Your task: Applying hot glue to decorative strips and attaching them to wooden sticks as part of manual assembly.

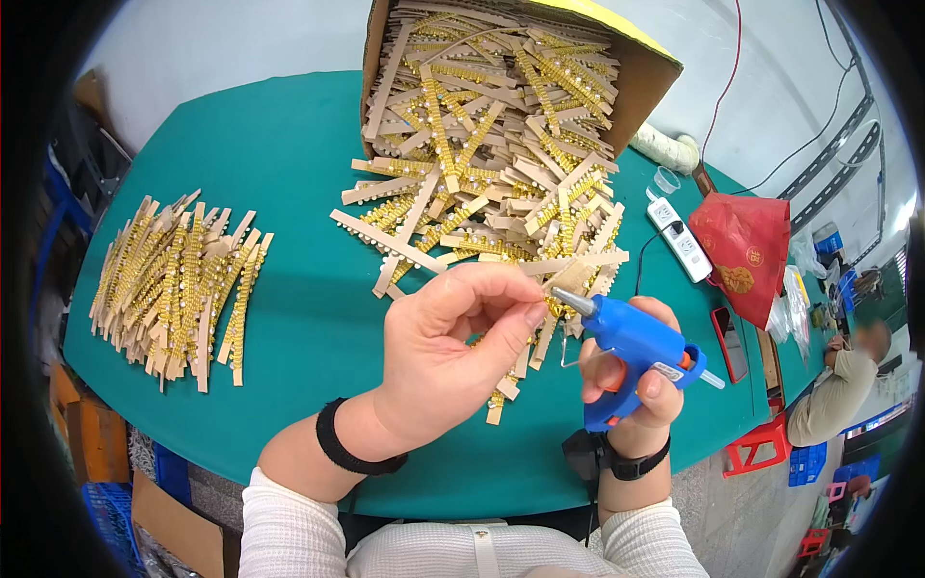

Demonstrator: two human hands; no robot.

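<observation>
My right hand (640, 432) is wrapped round a blue hot glue gun (641, 334), its metal nozzle pointing up and left. A clear glue stick (713, 380) pokes out of its back end. Right at the nozzle, the thumb and forefinger of my left hand (448, 342) are pinched together; what they hold, if anything, is too small to make out. Behind both hands spreads a loose heap of beige strips (501, 217) edged with gold trim and white beads. It spills from a cardboard box (644, 89) tipped toward me.
At the left of the green table (299, 385) lies a gathered pile of similar strips (173, 289). To the right are a white power strip (680, 239), a red bag (740, 246), a phone (729, 345) and a small clear cup (666, 179). Another person (836, 395) sits farther right.
</observation>
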